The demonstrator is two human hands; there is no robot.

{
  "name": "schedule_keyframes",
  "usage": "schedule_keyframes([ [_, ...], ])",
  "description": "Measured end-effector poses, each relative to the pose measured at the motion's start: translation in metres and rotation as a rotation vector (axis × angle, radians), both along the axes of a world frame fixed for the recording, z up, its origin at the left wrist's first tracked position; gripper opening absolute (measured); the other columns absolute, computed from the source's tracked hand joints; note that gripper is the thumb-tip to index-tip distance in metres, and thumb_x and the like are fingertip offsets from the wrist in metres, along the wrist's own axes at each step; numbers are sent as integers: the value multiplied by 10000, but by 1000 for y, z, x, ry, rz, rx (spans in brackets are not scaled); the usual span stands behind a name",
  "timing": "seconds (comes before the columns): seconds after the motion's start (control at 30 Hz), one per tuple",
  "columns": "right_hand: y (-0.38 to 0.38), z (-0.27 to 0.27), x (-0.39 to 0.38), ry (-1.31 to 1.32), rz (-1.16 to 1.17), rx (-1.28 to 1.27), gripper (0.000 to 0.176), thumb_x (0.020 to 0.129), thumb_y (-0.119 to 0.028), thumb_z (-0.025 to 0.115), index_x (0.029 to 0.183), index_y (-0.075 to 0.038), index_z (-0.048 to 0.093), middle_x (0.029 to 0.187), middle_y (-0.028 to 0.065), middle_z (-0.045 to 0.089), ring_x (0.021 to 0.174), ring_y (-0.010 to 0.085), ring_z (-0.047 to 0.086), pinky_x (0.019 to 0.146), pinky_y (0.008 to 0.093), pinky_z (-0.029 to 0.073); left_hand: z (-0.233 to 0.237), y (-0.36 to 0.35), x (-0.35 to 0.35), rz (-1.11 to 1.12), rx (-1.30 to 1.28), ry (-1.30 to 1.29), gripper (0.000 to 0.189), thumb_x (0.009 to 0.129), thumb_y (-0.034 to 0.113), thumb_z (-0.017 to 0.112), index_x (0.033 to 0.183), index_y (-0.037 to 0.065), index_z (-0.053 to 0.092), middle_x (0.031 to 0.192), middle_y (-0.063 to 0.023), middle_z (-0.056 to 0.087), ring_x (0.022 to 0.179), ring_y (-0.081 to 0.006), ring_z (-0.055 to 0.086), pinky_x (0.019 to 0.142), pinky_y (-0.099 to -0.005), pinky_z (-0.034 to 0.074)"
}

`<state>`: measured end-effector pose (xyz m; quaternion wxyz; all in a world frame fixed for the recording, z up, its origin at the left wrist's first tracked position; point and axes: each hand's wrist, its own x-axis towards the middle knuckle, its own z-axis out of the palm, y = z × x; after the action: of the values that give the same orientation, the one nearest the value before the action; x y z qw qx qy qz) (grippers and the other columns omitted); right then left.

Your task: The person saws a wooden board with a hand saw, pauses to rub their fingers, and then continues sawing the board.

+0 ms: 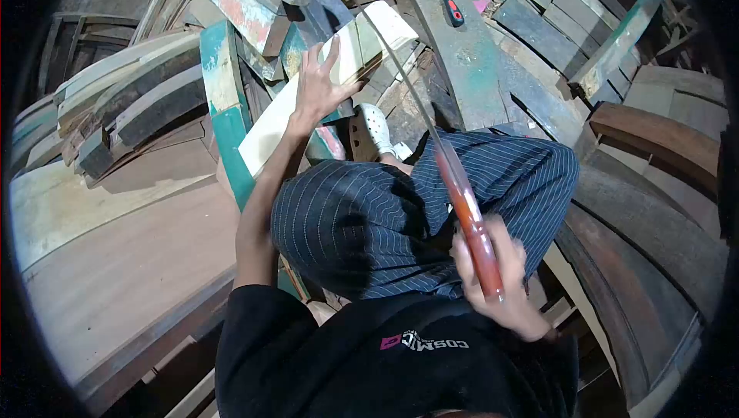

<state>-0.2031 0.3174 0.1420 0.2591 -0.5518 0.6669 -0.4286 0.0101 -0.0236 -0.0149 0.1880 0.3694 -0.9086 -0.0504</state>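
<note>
A pale, whitish wooden plank (269,130) runs slantwise from beside my left knee to the wood pile ahead. My left hand (315,85) lies over its upper half with fingers spread and the thumb pointing right. In my right hand (496,275) is the glossy orange-red handle of a saw (464,206), fingers closed round it close to my lap. The saw's long thin blade shows nearly edge-on, stretching up and left to the plank's far end. There it overlaps the plank, to the right of my left hand.
Wood offcuts (250,14) crowd the far left, beside a teal-and-white painted board (225,110). Ahead on the right, a tool with a red and black handle (452,11) lies on a grey board (473,71). Curved timber (654,141) stands at far right. My foot in a white clog (376,127) shows below the plank.
</note>
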Motion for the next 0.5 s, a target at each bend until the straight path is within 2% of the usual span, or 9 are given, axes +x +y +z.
schedule_keyframes([
  [0.03,-37,-10,1,-90,5,-66,189,918,-41,678,1084,9,601,792,149,665,652,270,714,568,349,520,2,2,-1,-3,6,-11,1057,657,454,874,1522,52,419,1325,-275,490,1202,-435,473,1046,-530,406],
  [0.1,-122,-43,11,-315,-14,-216,227,920,-76,703,1088,14,578,737,189,618,552,309,618,540,361,489,5,2,-2,-8,10,-32,1060,654,457,877,1521,50,421,1332,-270,488,1205,-431,471,1053,-528,401],
  [0.17,-189,-53,21,-264,-42,-221,244,928,-87,702,1109,8,569,712,197,595,525,314,566,521,375,467,-1,-3,-3,14,-4,-55,1055,654,453,884,1518,54,428,1338,-265,485,1206,-425,473,1061,-526,392],
  [0.3,-125,-31,26,-322,-32,-237,234,934,-72,687,1098,36,561,699,192,592,535,330,622,512,378,463,1,5,-1,40,26,9,1059,656,472,881,1527,76,427,1326,-264,488,1206,-421,475,1047,-530,402],
  [0.33,-89,-18,26,-281,-31,-156,229,914,-30,695,1087,47,565,703,169,609,554,309,658,521,356,481,3,4,-4,42,22,25,1060,657,475,879,1529,80,426,1323,-264,488,1206,-421,476,1044,-531,404],
  [0.37,-45,-17,23,-180,27,-91,336,854,-14,736,1142,54,575,762,182,660,621,299,683,503,381,507,3,8,-3,53,36,20,1054,657,450,876,1535,85,421,1324,-271,493,1222,-430,476,1050,-526,406],
  [0.4,-8,-11,20,64,58,-98,286,833,-33,759,1079,44,636,823,131,678,584,240,660,503,332,497,3,10,-2,64,51,13,1049,657,425,873,1540,91,417,1324,-278,499,1239,-438,477,1056,-522,408],
  [0.43,22,-5,19,126,12,-97,253,809,-56,781,1014,39,668,881,99,674,576,193,629,503,296,468,4,5,-4,66,49,9,1045,657,400,869,1546,96,412,1325,-285,504,1255,-447,478,1062,-517,410],
  [0.5,59,8,12,131,-1,-79,270,806,-67,785,1026,36,667,908,95,668,610,195,635,510,306,449,1,5,-1,56,29,2,1056,646,402,878,1542,90,414,1332,-281,496,1246,-442,471,1064,-522,403],
])
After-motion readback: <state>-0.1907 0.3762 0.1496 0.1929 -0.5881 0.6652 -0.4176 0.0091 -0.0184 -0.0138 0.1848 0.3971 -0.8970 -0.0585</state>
